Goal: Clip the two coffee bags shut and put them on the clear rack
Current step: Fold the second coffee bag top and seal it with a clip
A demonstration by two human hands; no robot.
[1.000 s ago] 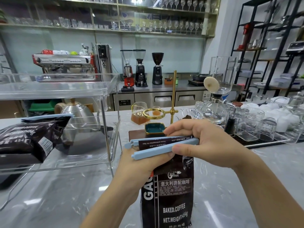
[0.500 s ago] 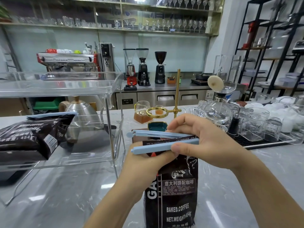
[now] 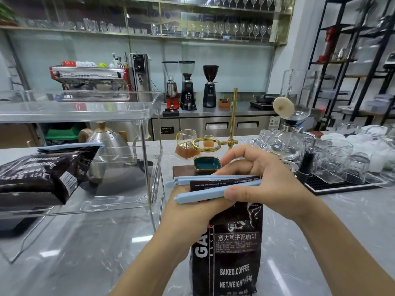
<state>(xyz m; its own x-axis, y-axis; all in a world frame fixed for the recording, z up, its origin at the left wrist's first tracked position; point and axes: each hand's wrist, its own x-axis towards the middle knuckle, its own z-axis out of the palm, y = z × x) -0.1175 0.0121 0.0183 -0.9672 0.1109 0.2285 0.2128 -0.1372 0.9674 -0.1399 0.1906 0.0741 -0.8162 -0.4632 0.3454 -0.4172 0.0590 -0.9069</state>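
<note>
While hands clip it, bag (image 3: 230,253) reads "BAKED.COFFEE".

upright coffee bag (image 3: 230,253) "BAKED.COFFEE", "NET.WEIGHT:454g"

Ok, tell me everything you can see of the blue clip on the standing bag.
The pale blue clip looks like matte plastic: two long bars, joined at the right and spread at the left, so not yet snapped. It lies roughly level, straddling the folded top of the upright coffee bag. The right hand pinches it; the left hand supports beneath.

Two coffee bags (image 3: 230,248) (image 3: 42,174), two blue clips (image 3: 213,190) (image 3: 70,146), apparently three grinders (image 3: 188,86).
</note>
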